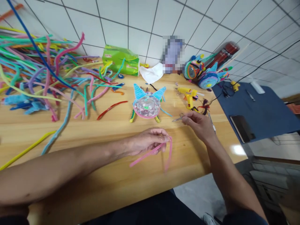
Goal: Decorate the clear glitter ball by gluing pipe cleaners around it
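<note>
My left hand (150, 141) pinches a bent pink pipe cleaner (145, 155) near its fold, and both ends hang down over the front of the table. To its right, my right hand (198, 123) has its fingers closed on small metal scissors (178, 118), whose tips point left just over the tabletop. Beyond my hands lies a round craft piece (146, 105) with a clear, confetti-filled dome, a pink rim and two light blue pointed ears. Green and yellow strips stick out below it.
Many coloured pipe cleaners (47, 64) are heaped at the left. Behind are a green tissue pack (120, 61) and a white tissue (152, 73). A yellow glue gun (188, 95), finished crafts (207, 79) and a red flask (226, 53) stand right; a phone (241, 128) lies on a blue mat (269, 109).
</note>
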A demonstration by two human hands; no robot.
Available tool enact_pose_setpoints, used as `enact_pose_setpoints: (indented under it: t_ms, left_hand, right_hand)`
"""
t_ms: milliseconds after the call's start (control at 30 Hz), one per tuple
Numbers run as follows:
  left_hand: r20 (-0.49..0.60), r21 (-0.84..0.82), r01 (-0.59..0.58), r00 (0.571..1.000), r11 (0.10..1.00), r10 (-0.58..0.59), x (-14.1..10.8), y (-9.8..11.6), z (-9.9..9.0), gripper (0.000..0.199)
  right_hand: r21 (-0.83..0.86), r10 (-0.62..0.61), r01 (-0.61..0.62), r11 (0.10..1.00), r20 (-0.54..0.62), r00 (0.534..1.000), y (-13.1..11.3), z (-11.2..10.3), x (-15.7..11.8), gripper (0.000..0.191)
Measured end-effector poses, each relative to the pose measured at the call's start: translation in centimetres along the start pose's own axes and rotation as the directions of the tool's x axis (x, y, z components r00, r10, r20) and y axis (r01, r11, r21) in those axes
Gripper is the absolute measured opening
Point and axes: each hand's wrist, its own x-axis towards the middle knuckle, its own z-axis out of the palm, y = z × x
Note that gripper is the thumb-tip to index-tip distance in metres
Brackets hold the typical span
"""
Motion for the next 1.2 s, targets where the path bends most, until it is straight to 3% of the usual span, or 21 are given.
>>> enact_pose_setpoints:
  t_ms: [167,267,467,533,633,800,900,1000,1100,1200]
  left_hand:
    - [0.073,0.037,-0.004,0.997,0.999,0.002,0.0,-0.2,-0.3,0.038]
    - [0.100,0.040,0.004,0.995,0.999,-0.008,0.1,-0.6,-0.7,0.037]
    - [0.219,0.054,0.053,0.974,0.997,-0.064,0.1,-0.8,-0.8,0.039]
    - [0.225,0.053,0.053,0.972,0.997,-0.064,0.1,-0.8,-0.7,0.038]
    - [0.232,0.047,0.043,0.971,0.998,-0.052,0.2,-1.0,-0.8,0.040]
    - [0.269,0.034,0.016,0.963,0.999,-0.025,1.0,-1.4,-1.2,0.054]
    - [0.280,0.024,0.012,0.960,1.000,-0.019,1.3,-1.5,-1.3,0.059]
    - [0.277,0.025,-0.007,0.961,1.000,0.000,1.3,-1.6,-1.3,0.059]
    - [0.275,0.025,-0.014,0.961,1.000,0.007,1.4,-1.6,-1.4,0.062]
    - [0.270,0.024,-0.030,0.963,0.999,0.023,1.7,-1.5,-1.8,0.065]
  right_hand:
    - [-0.075,-0.138,0.143,0.987,0.068,0.988,-1.7,2.9,2.2,0.030]
    - [-0.093,-0.178,0.186,0.978,0.091,0.980,-2.1,4.1,3.2,0.035]
    - [-0.011,-0.290,0.292,0.956,0.067,0.955,-3.9,7.1,4.5,0.094]
    - [0.099,-0.282,0.271,0.957,0.121,0.952,-4.6,8.4,4.9,0.100]
    - [0.248,-0.232,0.175,0.953,0.219,0.948,-5.1,9.8,5.4,0.094]
    - [0.356,-0.201,0.096,0.929,0.270,0.942,-6.3,9.6,7.1,0.090]
    - [0.358,-0.305,0.228,0.906,0.176,0.936,-7.9,10.1,10.0,0.088]
    - [0.215,-0.373,0.342,0.915,0.122,0.920,-9.2,12.1,14.4,0.082]
    - [0.091,-0.376,0.367,0.926,0.103,0.921,-9.5,14.7,18.8,0.076]
    - [0.072,-0.358,0.352,0.933,0.103,0.928,-9.1,16.5,21.6,0.077]
